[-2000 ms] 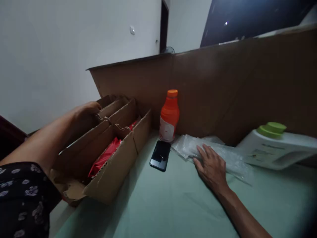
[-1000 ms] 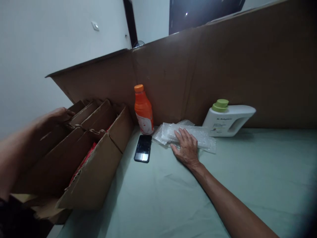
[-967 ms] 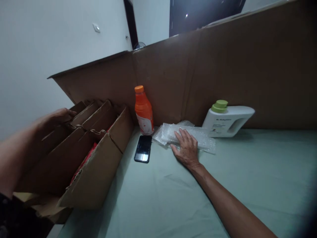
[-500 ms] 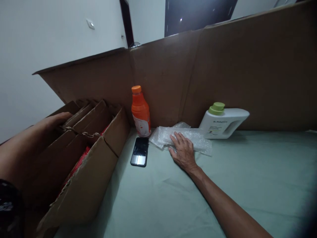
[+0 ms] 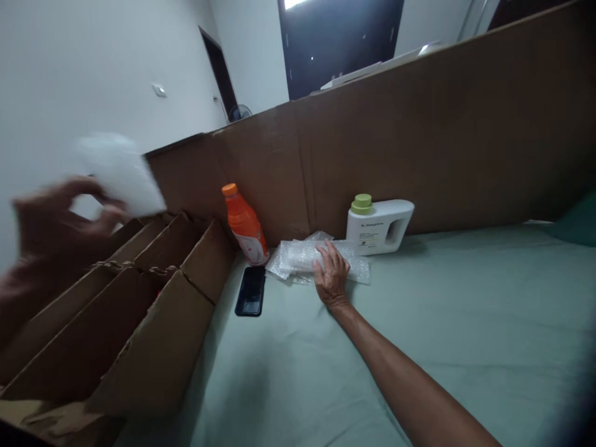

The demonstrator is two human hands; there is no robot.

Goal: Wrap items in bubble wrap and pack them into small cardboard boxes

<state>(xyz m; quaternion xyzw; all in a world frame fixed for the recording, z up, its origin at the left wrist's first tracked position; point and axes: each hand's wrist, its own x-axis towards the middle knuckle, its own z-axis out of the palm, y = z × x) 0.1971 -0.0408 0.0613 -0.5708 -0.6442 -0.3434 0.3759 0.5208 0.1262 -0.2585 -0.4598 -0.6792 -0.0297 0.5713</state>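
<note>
left hand: the person's left hand [image 5: 56, 217], blurred, pinches a thin, whitish, translucent sheet [image 5: 125, 177] between thumb and fingers.
sheet: raised over the far part of the box, tilted, its surface too smeared to read.
right hand: the person's right hand [image 5: 332, 273] lies palm down on the packing, fingers extended and not closed around anything.
packing: a loose flat stack of clear bubble wrap [image 5: 298, 256] lies under the right fingers, its sheets overlapping unevenly.
box: an open brown cardboard box [image 5: 153, 347], split by upright cardboard dividers [image 5: 107, 316], is at the left, below the left hand; a small bit of red shows inside.
phone: a black rectangular smartphone [image 5: 250, 292] lies flat, screen up, between box and bubble wrap.
bottle: a bright orange plastic bottle [image 5: 242, 217] with an orange cap and pale label stands just behind the phone.
jug: a white plastic jug [image 5: 372, 230] with a green cap and a side handle stands near the right end of the stack.
surface: a pale green cloth [image 5: 288, 372] lies under phone, bubble wrap, bottle and jug.
screen: a long brown cardboard panel [image 5: 419, 136] stands behind them.
room: beyond it are a white wall [image 5: 93, 56] with a white switch [image 5: 159, 90], a fan [image 5: 239, 112] and a dark door [image 5: 339, 43].
</note>
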